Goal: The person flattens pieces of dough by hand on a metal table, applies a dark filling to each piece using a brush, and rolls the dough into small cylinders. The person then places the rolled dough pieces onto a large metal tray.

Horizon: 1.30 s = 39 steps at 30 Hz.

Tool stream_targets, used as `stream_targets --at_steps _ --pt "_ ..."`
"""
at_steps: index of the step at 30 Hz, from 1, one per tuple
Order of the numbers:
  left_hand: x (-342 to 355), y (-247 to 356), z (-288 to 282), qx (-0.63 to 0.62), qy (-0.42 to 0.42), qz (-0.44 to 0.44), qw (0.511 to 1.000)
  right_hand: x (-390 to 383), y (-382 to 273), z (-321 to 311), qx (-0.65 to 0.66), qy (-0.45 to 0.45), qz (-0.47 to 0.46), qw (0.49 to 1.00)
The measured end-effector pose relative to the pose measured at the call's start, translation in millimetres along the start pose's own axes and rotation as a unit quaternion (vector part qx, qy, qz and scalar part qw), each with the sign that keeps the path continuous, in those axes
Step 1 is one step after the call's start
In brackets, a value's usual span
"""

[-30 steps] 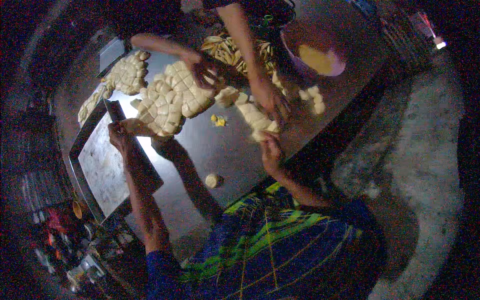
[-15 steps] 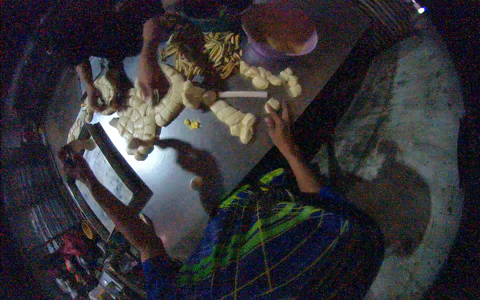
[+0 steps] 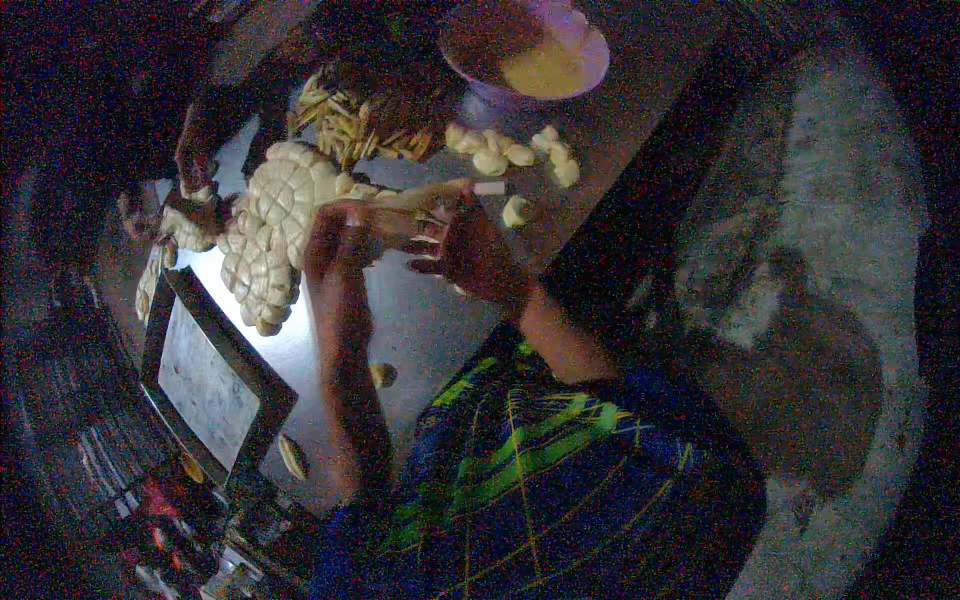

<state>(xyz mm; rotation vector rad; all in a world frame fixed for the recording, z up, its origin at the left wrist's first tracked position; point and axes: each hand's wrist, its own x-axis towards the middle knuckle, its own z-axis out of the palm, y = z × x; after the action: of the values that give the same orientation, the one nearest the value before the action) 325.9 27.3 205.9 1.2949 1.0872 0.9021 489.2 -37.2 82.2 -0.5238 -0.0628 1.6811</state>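
Observation:
My left hand (image 3: 345, 235) reaches over the metal table, smeared by motion, beside a large cluster of pale dough pieces (image 3: 275, 205). Close to it, my right hand (image 3: 480, 260) has its fingers curled inward. Whatever lies within or under the two hands is hidden; pale shapes, perhaps dough, show around the fingers. A short end of a white stick (image 3: 490, 188) sticks out past my right fingers. One round dough piece (image 3: 516, 211) lies just right of that, with a row of dough lumps (image 3: 490, 150) behind it.
A co-worker's hand (image 3: 197, 172) is at the cluster's left. A purple bowl (image 3: 590, 75) and a pile of thin yellowish strips (image 3: 350, 125) stand at the back. A dark-framed tray (image 3: 265, 425) lies front left; a small piece (image 3: 292, 457) sits beside it.
My left hand has swung from the far left tray's edge to the middle. My right hand has left the round dough piece and moved left to meet it, covering most of the stick.

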Motion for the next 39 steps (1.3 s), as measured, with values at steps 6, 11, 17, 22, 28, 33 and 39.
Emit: stream_targets --at_steps 6,11,17,22,28,33,39 --pt "25 -60 42 -0.068 -0.057 -0.077 0.993 -20 -63 -75 -0.368 0.287 -0.178 0.866" --pt "27 -71 54 -0.01 -0.092 -0.041 0.995 -30 -83 -125 -0.546 0.301 -0.306 0.72" --pt "21 -48 63 -0.055 -0.101 -0.108 0.987 -19 -78 -162 -0.575 0.475 -0.296 0.596" --pt "-3 -63 50 0.013 -0.14 -0.032 0.989 -44 -59 -150 -0.47 0.423 -0.352 0.69" --pt "-46 -112 32 -0.107 -0.249 -0.177 0.946 -59 -30 -130 -0.22 0.326 -0.389 0.833" --pt "-77 -81 13 -0.155 -0.34 -0.268 0.888 -70 -29 -54 -0.251 0.299 -0.379 0.839" --pt "-91 -70 7 -0.087 -0.328 -0.171 0.925 -44 -39 -47 -0.639 0.275 -0.321 0.643"
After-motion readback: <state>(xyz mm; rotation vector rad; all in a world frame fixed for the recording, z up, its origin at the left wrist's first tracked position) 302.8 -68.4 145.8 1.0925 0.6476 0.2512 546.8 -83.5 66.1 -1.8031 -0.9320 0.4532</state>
